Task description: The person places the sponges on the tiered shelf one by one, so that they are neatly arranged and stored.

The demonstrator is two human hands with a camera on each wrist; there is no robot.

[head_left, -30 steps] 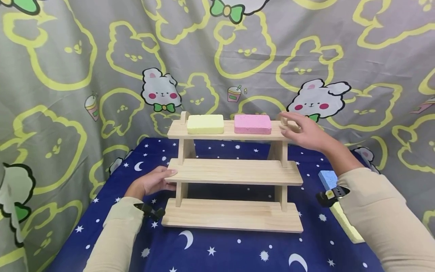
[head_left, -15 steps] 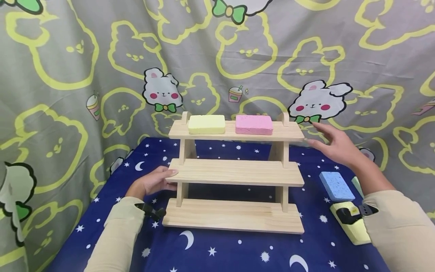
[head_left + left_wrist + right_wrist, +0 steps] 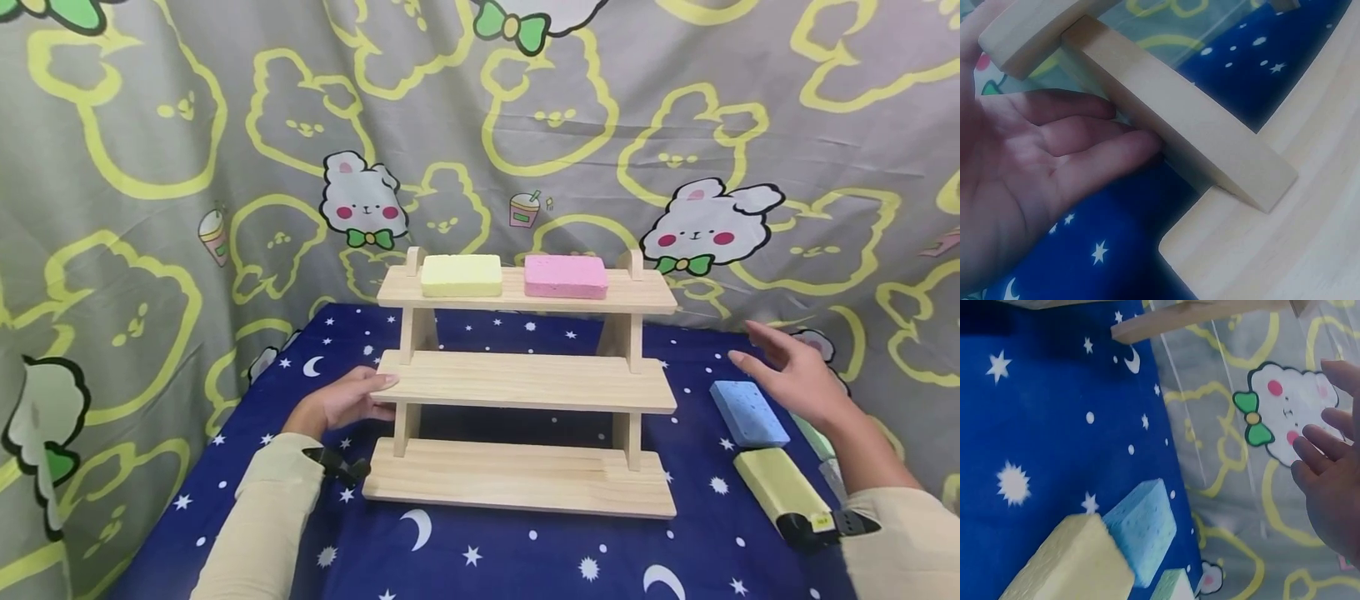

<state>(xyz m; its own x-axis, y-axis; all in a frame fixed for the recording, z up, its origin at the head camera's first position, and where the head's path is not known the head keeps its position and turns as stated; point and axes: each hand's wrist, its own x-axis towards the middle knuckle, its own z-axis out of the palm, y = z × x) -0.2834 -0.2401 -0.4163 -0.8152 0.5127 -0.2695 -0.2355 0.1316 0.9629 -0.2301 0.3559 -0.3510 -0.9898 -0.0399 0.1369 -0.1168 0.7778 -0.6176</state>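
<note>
A three-tier wooden display stand (image 3: 525,379) stands on the starry blue cloth. My left hand (image 3: 347,402) holds the left end of its middle shelf, thumb on top and fingers underneath. In the left wrist view those fingers (image 3: 1110,156) lie against the side support. On the top shelf a pale yellow sponge (image 3: 461,276) and a pink sponge (image 3: 565,277) sit side by side. Over at the right, my right hand (image 3: 802,379) hovers with nothing in it, fingers spread, just beyond a blue sponge (image 3: 748,414). A yellow sponge (image 3: 780,493) lies nearer the front.
Partly behind my right forearm is a pale green block (image 3: 813,437), also visible at the bottom of the right wrist view. A grey patterned curtain (image 3: 442,100) hangs around the back and left of the table. Dark wrist cameras are strapped to both cuffs.
My right hand has left the top shelf's right end and moved right and downward to above the loose sponges. The left hand keeps its hold; the view has shifted slightly.
</note>
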